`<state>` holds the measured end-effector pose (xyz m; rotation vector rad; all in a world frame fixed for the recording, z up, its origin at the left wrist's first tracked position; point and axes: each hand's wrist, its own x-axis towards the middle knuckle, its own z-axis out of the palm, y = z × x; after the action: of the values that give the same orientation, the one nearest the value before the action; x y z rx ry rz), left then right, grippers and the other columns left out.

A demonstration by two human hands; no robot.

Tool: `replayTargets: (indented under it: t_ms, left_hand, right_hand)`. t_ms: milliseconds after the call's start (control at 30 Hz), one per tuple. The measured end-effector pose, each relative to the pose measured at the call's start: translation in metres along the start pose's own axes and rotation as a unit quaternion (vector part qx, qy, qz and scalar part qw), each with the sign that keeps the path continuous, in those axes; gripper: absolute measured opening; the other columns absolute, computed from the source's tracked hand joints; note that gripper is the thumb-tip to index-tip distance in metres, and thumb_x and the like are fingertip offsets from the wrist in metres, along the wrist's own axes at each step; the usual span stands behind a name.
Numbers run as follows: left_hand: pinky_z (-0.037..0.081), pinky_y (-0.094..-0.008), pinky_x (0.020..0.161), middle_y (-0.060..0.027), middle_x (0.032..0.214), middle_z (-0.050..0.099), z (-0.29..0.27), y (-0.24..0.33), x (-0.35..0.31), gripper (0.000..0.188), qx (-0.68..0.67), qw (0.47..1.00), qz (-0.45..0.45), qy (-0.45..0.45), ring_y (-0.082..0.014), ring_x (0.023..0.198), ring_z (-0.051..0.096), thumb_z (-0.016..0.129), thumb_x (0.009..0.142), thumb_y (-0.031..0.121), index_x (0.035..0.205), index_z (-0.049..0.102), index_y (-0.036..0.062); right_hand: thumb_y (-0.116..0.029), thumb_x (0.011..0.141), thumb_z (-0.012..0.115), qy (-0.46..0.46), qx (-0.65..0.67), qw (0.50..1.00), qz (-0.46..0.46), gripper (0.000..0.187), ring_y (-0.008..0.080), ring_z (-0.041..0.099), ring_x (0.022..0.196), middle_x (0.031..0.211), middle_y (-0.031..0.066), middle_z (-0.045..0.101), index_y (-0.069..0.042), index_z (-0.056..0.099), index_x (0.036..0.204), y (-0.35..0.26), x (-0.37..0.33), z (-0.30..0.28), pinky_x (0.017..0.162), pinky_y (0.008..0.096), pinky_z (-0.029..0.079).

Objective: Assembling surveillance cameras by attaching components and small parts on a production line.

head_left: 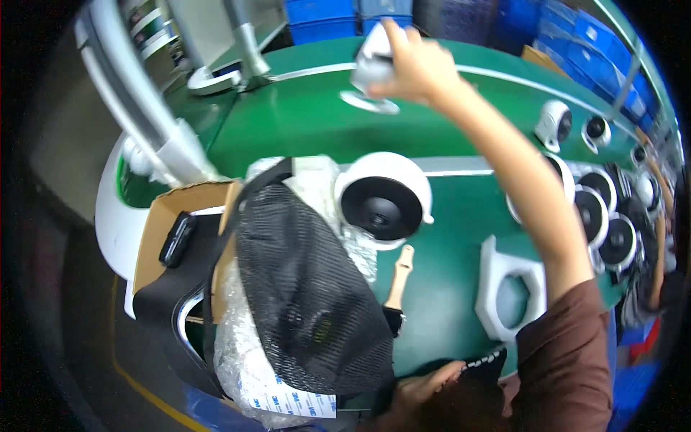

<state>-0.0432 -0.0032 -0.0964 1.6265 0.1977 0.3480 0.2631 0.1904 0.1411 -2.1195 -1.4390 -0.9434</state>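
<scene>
My right hand [421, 65] reaches to the far side of the bench, its fingers closed round a white camera-like device [373, 63]. The device is blurred; its round white base [368, 102] shows just below it, over the green belt [302, 115]. My left hand [428, 385] is low at the near edge, beside a dark piece with a row of white marks [484, 360]. Its fingers are mostly hidden. Between the hands lie a round white housing with a black face [383, 201], a watch with a beige strap [398, 288] and a white foam-like frame [493, 302].
On the left, a black mesh bag [302, 288] lies against bubble wrap [237, 338] and an open cardboard box [162, 209]. Several black-faced white housings [617, 241] crowd the right side. Two white devices [554, 124] stand on the belt. Blue crates [320, 18] are behind it.
</scene>
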Motion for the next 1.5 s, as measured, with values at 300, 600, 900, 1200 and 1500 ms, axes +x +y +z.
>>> replayTargets:
  t_ms: [300,600,900,1200,1500]
  left_hand:
    - [0.046,-0.0237,0.054,-0.0108,0.066,0.063,-0.013,0.086,0.027,0.046,0.126,0.986,0.037,0.103,-0.0114,0.056,0.060,0.064,0.072,0.004,0.115,0.047,-0.0026]
    - [0.046,-0.0262,0.061,-0.0172,0.070,0.062,0.030,0.105,0.055,0.056,0.156,0.980,0.099,0.078,-0.0229,0.068,0.064,0.062,0.073,0.003,0.121,0.035,-0.0090]
    - [0.041,-0.0155,0.059,-0.0055,0.071,0.062,0.022,0.117,0.029,0.011,0.061,0.976,0.049,0.201,-0.0052,0.065,0.055,0.059,0.073,-0.005,0.083,0.055,-0.0037]
    - [0.046,-0.0191,0.063,-0.0124,0.089,0.058,0.044,0.143,0.032,0.041,-0.013,0.983,0.147,0.113,-0.0108,0.072,0.058,0.070,0.061,-0.005,0.098,0.050,-0.0059]
    - [0.047,-0.0210,0.055,-0.0099,0.067,0.063,0.031,0.159,0.034,0.014,0.185,0.970,0.157,0.019,-0.0160,0.059,0.062,0.066,0.057,-0.007,0.070,0.064,-0.0007]
  right_hand:
    - [-0.032,0.054,0.068,-0.358,0.378,0.803,0.290,0.081,0.0183,0.047,0.100,0.110,0.0122,0.049,0.004,0.039,0.120,0.069,-0.158,-0.189,0.089,0.0288,0.035]
    - [-0.053,0.066,0.059,-0.450,0.390,0.757,0.270,0.066,0.0179,0.054,0.073,0.084,0.0144,0.058,0.006,0.058,0.096,0.089,-0.240,-0.149,0.063,0.0282,0.042]
    - [-0.020,0.068,0.069,-0.043,0.395,0.898,0.190,0.022,0.0095,0.050,0.058,0.071,0.0044,0.058,-0.003,0.061,0.077,0.073,-0.283,-0.205,0.050,0.0203,0.038]
    - [-0.005,0.061,0.073,-0.081,0.466,0.869,0.147,0.022,0.0037,0.033,0.039,0.057,-0.0014,0.054,-0.004,0.063,0.081,0.019,-0.352,-0.250,0.039,0.0177,0.023]
    - [-0.002,0.065,0.069,-0.116,0.558,0.791,0.223,0.013,-0.0014,0.029,0.041,0.066,-0.0022,0.060,-0.002,0.061,0.075,0.020,-0.359,-0.256,0.037,0.0158,0.019]
